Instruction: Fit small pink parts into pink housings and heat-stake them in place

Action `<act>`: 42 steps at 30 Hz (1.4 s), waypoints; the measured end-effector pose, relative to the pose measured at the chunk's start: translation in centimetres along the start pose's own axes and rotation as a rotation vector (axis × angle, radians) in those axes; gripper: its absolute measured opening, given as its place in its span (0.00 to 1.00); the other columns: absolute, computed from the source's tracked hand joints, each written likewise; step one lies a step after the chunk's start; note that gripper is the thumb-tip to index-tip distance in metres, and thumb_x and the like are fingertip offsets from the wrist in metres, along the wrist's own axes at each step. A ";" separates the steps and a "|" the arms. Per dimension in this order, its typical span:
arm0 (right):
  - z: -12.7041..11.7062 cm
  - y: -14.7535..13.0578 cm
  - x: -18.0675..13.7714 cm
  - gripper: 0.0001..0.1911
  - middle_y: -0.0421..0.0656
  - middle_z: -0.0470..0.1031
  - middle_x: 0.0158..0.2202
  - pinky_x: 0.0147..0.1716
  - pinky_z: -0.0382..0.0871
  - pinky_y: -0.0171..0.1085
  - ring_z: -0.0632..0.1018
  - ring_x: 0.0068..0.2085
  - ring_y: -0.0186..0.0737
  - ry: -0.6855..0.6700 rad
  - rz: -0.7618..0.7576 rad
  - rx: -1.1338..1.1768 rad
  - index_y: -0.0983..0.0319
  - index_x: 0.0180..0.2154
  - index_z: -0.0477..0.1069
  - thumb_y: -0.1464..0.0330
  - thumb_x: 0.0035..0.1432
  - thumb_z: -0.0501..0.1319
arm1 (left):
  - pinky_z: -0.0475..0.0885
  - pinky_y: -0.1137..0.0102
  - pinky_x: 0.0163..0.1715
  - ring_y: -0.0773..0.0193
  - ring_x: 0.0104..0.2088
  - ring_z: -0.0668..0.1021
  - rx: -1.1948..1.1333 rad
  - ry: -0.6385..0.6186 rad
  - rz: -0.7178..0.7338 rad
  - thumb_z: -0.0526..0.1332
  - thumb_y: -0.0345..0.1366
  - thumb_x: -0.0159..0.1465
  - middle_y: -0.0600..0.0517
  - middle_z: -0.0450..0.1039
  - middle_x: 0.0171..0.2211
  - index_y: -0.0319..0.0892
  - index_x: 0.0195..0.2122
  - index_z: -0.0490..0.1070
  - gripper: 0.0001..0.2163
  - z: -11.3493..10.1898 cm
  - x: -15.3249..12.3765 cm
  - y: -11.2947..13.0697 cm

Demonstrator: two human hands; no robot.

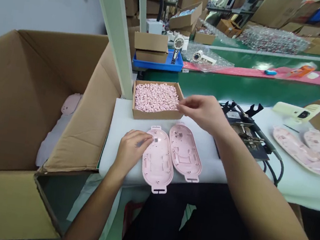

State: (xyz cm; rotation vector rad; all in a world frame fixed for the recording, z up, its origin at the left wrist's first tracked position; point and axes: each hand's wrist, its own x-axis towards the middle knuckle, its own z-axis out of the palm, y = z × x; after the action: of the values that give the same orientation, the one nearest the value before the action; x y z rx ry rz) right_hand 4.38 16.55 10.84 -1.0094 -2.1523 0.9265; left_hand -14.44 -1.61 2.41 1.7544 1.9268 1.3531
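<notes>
Two pink oval plastic shells lie side by side on the white mat (118, 122), insides up: the left shell (158, 163) and the right shell (184, 151). My left hand (131, 149) rests at the left shell's upper edge, fingers curled and pinched on a small part I cannot make out. My right hand (205, 111) hovers at the right rim of a small cardboard box (155, 113) full of tiny pink parts (156, 96), its fingertips pinched together at the box's edge.
A large open carton (28, 91) stands at the left with a pink shell (70, 104) inside. A black fixture with cable (245, 133) sits right of the shells. More pink shells (303, 152) lie at far right. A white post (115, 31) rises behind the box.
</notes>
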 end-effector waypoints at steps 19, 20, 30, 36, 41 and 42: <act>2.4 4.0 -5.1 0.11 0.43 0.83 0.36 0.35 0.65 0.35 0.78 0.34 0.39 -0.216 0.065 -0.385 0.60 0.35 0.81 0.70 0.61 0.58 | 0.67 0.59 0.44 0.57 0.40 0.73 0.249 -0.165 0.047 0.67 0.37 0.65 0.53 0.77 0.31 0.47 0.35 0.82 0.04 0.7 0.4 0.3; 2.5 4.0 -5.1 0.11 0.43 0.83 0.35 0.35 0.64 0.36 0.78 0.34 0.39 -0.220 0.057 -0.408 0.60 0.35 0.80 0.70 0.61 0.58 | 0.67 0.59 0.44 0.57 0.40 0.73 0.248 -0.165 0.047 0.66 0.37 0.65 0.53 0.77 0.31 0.47 0.36 0.82 0.04 0.8 0.4 0.4; 2.8 5.4 -5.5 0.13 0.50 0.72 0.46 0.50 0.70 0.48 0.73 0.48 0.52 -0.111 -0.030 -0.501 0.60 0.45 0.76 0.68 0.60 0.58 | 0.70 0.61 0.44 0.59 0.39 0.73 0.194 -0.086 0.026 0.66 0.38 0.65 0.52 0.74 0.31 0.47 0.34 0.82 0.05 0.8 0.2 0.3; 3.0 5.9 -6.1 0.22 0.53 0.65 0.59 0.54 0.68 0.63 0.67 0.55 0.62 -0.145 0.025 -0.523 0.58 0.59 0.67 0.65 0.63 0.54 | 0.69 0.61 0.44 0.59 0.39 0.74 0.194 -0.111 0.030 0.67 0.36 0.63 0.53 0.74 0.31 0.47 0.32 0.81 0.04 0.8 0.0 0.1; 3.0 7.1 -5.4 0.25 0.55 0.66 0.60 0.61 0.63 0.60 0.67 0.60 0.58 -0.116 -0.038 -0.424 0.62 0.61 0.64 0.68 0.63 0.51 | 0.71 0.63 0.48 0.60 0.42 0.74 0.164 -0.025 -0.009 0.64 0.36 0.65 0.52 0.73 0.37 0.47 0.39 0.81 0.06 0.8 0.2 0.3; 2.9 7.2 -5.3 0.25 0.56 0.67 0.60 0.61 0.63 0.60 0.68 0.60 0.58 -0.120 -0.026 -0.403 0.63 0.61 0.63 0.68 0.63 0.51 | 0.70 0.62 0.50 0.59 0.44 0.75 0.160 -0.021 -0.045 0.63 0.36 0.65 0.51 0.73 0.40 0.47 0.42 0.80 0.07 0.9 0.3 0.4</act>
State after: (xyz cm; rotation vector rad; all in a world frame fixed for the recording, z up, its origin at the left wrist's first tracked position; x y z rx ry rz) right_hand 8.09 14.66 2.39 -1.1311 -2.5100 0.5614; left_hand -13.67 -1.01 2.34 1.7752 2.1024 1.1906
